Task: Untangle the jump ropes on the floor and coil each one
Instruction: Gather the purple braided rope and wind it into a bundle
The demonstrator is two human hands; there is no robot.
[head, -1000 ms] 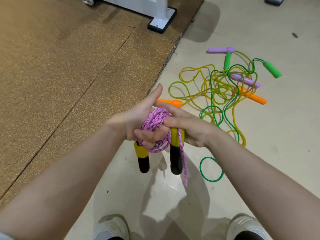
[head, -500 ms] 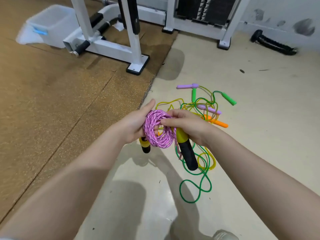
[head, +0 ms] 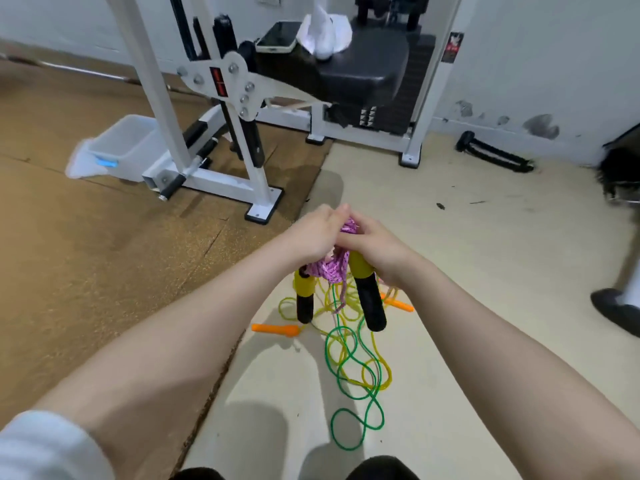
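Observation:
A coiled pink braided jump rope (head: 331, 268) sits between my two hands at chest height. Its two yellow-and-black handles (head: 367, 296) hang down below. My left hand (head: 313, 235) wraps the coil from the left. My right hand (head: 375, 245) closes over it from the right, and the fingertips of both meet on top. On the floor underneath lies a tangle of green rope (head: 356, 382) and yellow rope (head: 349, 355), with an orange handle (head: 275, 329) at its left and another orange handle (head: 398, 303) at its right. The purple and green handles are hidden.
A white weight machine (head: 242, 109) with a black seat stands ahead, with a phone and a white cloth on it. A clear plastic bin (head: 121, 147) sits at the left on the brown mat (head: 86, 254). Someone's dark shoe (head: 614, 311) is at the right edge.
The camera has tilted up, so the machine and wall fill the top. My hands have closed tighter over the pink coil, and both handles hang straight down over the floor tangle.

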